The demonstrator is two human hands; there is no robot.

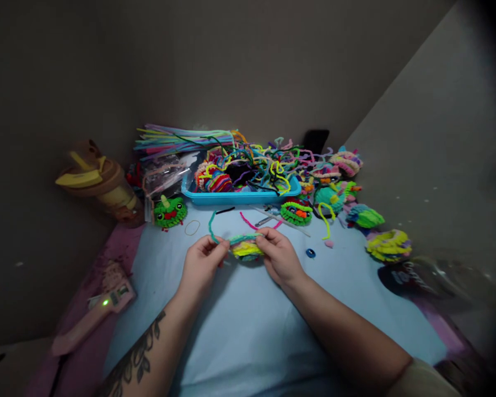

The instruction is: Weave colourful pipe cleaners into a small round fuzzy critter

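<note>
Between my two hands is a small rounded piece of wound pipe cleaners point(247, 249), yellow with teal along its top and bottom. My left hand point(204, 262) pinches its left end, where a loose teal pipe cleaner point(211, 223) curves up and away. At the right end, the thumb and fingers of my right hand point(279, 255) are closed on the same piece. The fingertips partly cover both ends. Just beyond my hands lie a pink pipe cleaner point(248, 222) and a small grey metal tool point(264, 221) of unclear kind.
A blue tray point(240, 197) heaped with colourful pipe cleaners stands at the back. Green pipe-cleaner creatures sit left point(170, 212) and right point(296, 213) before it. A lidded cup point(111, 187) and a pink device point(95, 317) are at left; a bottle point(430, 275) lies right.
</note>
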